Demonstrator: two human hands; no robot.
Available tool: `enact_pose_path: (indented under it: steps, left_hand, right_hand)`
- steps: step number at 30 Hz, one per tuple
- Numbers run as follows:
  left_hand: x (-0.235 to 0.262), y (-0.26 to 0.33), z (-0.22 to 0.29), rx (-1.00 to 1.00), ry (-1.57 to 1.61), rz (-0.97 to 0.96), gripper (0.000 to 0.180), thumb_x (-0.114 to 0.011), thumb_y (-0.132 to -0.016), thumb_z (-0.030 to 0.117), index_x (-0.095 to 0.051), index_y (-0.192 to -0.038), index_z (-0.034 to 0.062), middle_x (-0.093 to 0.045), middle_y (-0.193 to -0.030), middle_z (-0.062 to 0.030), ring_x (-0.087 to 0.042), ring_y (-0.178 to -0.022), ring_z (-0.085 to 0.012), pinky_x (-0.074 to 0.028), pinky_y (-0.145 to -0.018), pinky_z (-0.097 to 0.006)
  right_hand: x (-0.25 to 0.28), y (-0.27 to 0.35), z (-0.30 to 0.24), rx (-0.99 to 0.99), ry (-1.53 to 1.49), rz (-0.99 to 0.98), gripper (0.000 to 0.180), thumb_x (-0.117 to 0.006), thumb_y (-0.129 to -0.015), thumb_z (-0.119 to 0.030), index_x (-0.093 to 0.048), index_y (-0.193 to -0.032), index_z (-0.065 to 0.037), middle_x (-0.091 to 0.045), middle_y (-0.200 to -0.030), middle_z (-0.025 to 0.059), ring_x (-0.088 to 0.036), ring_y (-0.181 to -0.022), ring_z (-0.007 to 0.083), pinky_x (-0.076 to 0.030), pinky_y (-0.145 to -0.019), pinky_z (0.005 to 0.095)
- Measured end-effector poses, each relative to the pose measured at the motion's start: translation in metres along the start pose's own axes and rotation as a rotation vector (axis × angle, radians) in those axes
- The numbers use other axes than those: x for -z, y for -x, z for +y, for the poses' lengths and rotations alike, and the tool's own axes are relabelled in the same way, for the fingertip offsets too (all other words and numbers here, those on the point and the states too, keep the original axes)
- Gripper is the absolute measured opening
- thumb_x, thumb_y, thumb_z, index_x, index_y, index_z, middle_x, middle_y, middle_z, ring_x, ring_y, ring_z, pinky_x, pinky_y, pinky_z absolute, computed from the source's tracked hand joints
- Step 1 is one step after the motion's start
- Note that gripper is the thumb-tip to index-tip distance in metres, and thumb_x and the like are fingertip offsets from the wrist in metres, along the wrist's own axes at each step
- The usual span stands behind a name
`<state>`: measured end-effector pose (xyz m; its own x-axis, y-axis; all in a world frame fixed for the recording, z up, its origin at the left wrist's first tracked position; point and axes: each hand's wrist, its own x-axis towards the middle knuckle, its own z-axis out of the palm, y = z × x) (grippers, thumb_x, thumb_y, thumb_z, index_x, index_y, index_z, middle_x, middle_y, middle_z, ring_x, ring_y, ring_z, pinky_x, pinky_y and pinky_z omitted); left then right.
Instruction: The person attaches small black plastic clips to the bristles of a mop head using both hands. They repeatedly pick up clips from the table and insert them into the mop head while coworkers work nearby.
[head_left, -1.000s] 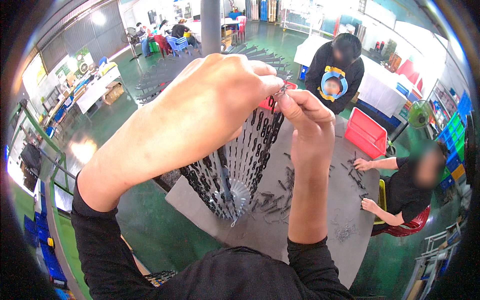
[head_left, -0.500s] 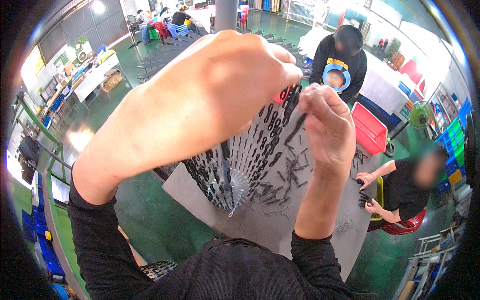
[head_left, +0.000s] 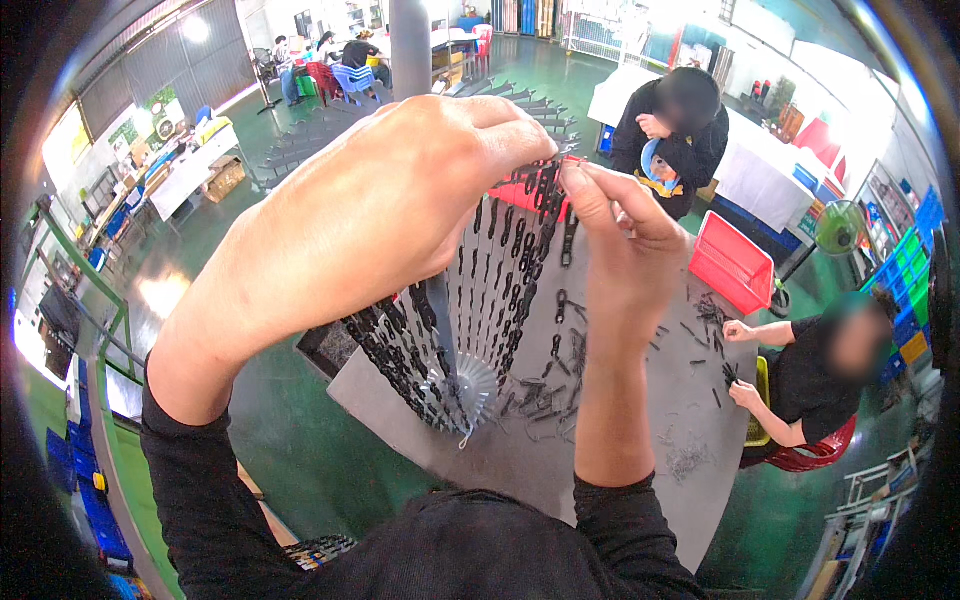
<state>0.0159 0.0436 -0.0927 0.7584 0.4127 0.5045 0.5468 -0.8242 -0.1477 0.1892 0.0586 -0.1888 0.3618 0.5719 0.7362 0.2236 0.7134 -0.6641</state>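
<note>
Left hand [head_left: 400,200], as I see it, grips the top of hanging black chain strands [head_left: 480,320], long axis vertical over the grey tabletop [head_left: 640,440]. Right hand [head_left: 620,250] pinches one black link [head_left: 570,235] beside them, nearer.

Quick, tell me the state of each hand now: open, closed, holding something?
Left hand: closed, fingers curled on the top of the hanging black chain strands.
Right hand: closed, fingertips pinching one black chain link.
</note>
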Motion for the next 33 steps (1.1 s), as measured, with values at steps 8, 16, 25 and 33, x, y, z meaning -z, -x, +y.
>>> enact_pose_path:
  steps: [8, 16, 25, 33]
  left_hand:
    - [0.004, -0.007, 0.006, 0.061, -0.022, -0.086, 0.047, -0.057, -0.073, -0.008, -0.053, -0.119, 0.0019, -0.059, -0.110, -0.0191, -0.056, -0.105, -0.0395, -0.046, -0.088, -0.043]
    - [0.004, -0.012, 0.011, 0.070, -0.095, -0.084, 0.041, -0.059, -0.075, -0.002, -0.058, -0.116, -0.0018, -0.060, -0.113, -0.0192, -0.058, -0.104, -0.0365, -0.046, -0.091, -0.041]
    - [-0.005, -0.016, 0.006, 0.074, -0.173, -0.086, 0.039, -0.057, -0.070, -0.007, -0.063, -0.109, -0.0038, -0.064, -0.107, -0.0202, -0.060, -0.101, -0.0361, -0.048, -0.090, -0.040]
    - [-0.002, -0.008, -0.007, -0.011, -0.175, -0.025, 0.042, -0.056, -0.071, -0.008, -0.063, -0.111, -0.0020, -0.063, -0.112, -0.0193, -0.060, -0.104, -0.0351, -0.048, -0.092, -0.040]
  right_hand:
    - [-0.018, 0.007, -0.006, -0.001, 0.063, 0.128, 0.012, -0.072, -0.078, -0.008, -0.072, -0.088, -0.001, -0.068, -0.080, 0.0100, -0.061, -0.077, 0.0172, -0.047, -0.071, 0.0284]
    - [-0.018, 0.005, 0.002, 0.120, 0.190, 0.134, 0.011, -0.072, -0.077, -0.009, -0.071, -0.085, -0.003, -0.067, -0.080, 0.0111, -0.060, -0.075, 0.0237, -0.046, -0.071, 0.0325]
    - [-0.010, -0.003, 0.000, -0.209, -0.216, -0.108, 0.010, -0.067, -0.083, -0.008, -0.068, -0.088, 0.000, -0.066, -0.079, 0.0038, -0.058, -0.076, 0.0113, -0.044, -0.071, 0.0266]
    - [0.026, -0.015, 0.025, -0.397, -0.678, -0.225, 0.013, -0.066, -0.085, -0.008, -0.066, -0.094, 0.001, -0.066, -0.087, 0.0015, -0.057, -0.082, 0.0078, -0.041, -0.077, 0.0209]
